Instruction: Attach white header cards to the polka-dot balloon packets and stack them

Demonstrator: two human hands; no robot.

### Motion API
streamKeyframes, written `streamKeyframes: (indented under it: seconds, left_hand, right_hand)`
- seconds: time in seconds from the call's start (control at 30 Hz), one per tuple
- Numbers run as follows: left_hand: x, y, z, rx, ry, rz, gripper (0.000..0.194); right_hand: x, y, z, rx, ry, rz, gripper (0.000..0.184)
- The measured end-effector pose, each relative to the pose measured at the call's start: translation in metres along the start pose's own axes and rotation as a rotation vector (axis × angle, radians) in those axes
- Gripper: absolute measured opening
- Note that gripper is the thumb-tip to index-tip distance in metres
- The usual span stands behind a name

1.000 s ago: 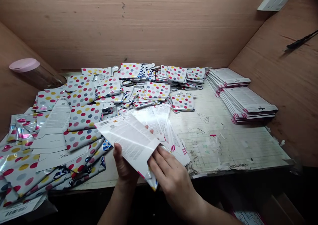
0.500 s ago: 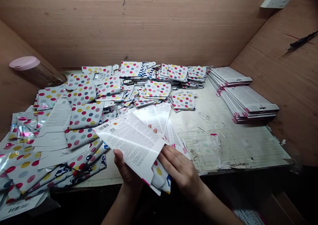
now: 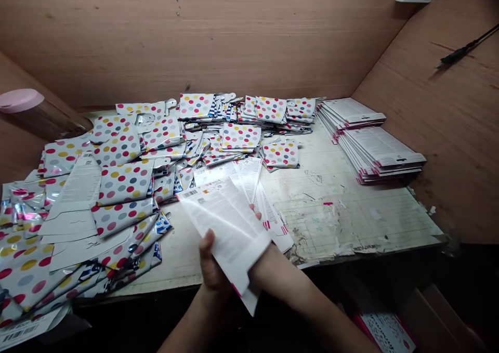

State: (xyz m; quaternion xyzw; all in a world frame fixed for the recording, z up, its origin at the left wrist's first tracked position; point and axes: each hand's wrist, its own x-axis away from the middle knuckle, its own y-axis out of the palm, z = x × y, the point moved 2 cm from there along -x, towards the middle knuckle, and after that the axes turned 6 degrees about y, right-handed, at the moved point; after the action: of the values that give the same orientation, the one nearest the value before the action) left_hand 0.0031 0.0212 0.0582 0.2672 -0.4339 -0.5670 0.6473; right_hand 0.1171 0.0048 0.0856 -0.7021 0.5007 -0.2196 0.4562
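A white printed cardboard envelope [image 3: 222, 223] is tilted above the table's front edge, its open end toward me. My left hand [image 3: 212, 262] grips it from below, thumb along the near left edge and fingertips showing past the far right side. My right hand [image 3: 268, 267] reaches into the open end up to about the wrist; its fingers are hidden inside. The polka-dot pouch that was at this opening is out of sight. Behind the envelope, several more printed envelopes [image 3: 276, 220] lie fanned out on the table.
Piles of folded polka-dot pouches [image 3: 125, 181] cover the table's left and back. Flat printed cards [image 3: 72, 207] lie on the left pile. Stacked envelopes [image 3: 384, 147] stand at the right. A pink-lidded container [image 3: 23, 101] is at far left. Wooden panels [image 3: 253, 41] enclose the table.
My right hand has pushed from the envelope's mouth deep inside, and the pouch there has gone from sight. The envelope has shifted slightly right in view; the camera has turned a little.
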Motion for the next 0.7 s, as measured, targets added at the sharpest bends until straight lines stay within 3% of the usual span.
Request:
streamKeyframes:
  seconds: [0.07,0.13,0.2,0.3,0.37,0.43,0.47,0.53,0.6,0.63,0.7]
  left_hand:
    - [-0.015,-0.009,0.017,-0.061,0.114,0.174,0.061]
    - [-0.029,-0.020,0.028,-0.243,0.097,0.287,0.058]
    - [-0.038,-0.030,0.027,-0.433,0.042,0.257,0.063]
    - [-0.039,-0.037,0.011,-0.683,0.094,0.097,0.070]
    - [-0.034,-0.038,0.002,-0.964,0.294,0.050,0.081]
    - [-0.025,-0.038,0.000,-1.353,0.582,0.008,0.082]
    - [-0.020,-0.038,0.001,-1.554,0.708,-0.062,0.076]
    - [-0.013,-0.040,0.002,-1.883,0.793,-0.368,0.059]
    - [-0.008,-0.046,0.004,-2.049,0.698,-0.721,0.053]
    - [-0.006,-0.050,0.006,-2.086,0.635,-0.832,0.059]
    - [-0.004,-0.055,0.008,-2.137,0.569,-0.903,0.076]
  right_hand:
    - [0.020,-0.020,-0.003,0.030,-0.184,-0.082,0.057]
    - [0.040,-0.038,0.004,-0.040,-0.295,-0.148,0.047]
    - [0.048,-0.046,0.024,-0.181,-0.147,-0.061,0.037]
    - [0.041,-0.029,0.061,-0.275,0.275,0.278,0.029]
    - [0.032,-0.004,0.078,-0.293,0.356,0.383,0.026]
    - [0.024,0.019,0.086,-0.268,0.313,0.373,0.022]
    - [0.022,0.027,0.087,-0.234,0.289,0.373,0.021]
    - [0.022,0.035,0.088,-0.157,0.256,0.391,0.020]
    - [0.023,0.036,0.087,-0.117,0.218,0.389,0.022]
    - [0.023,0.036,0.086,-0.112,0.197,0.376,0.022]
    - [0.022,0.035,0.086,-0.130,0.171,0.342,0.020]
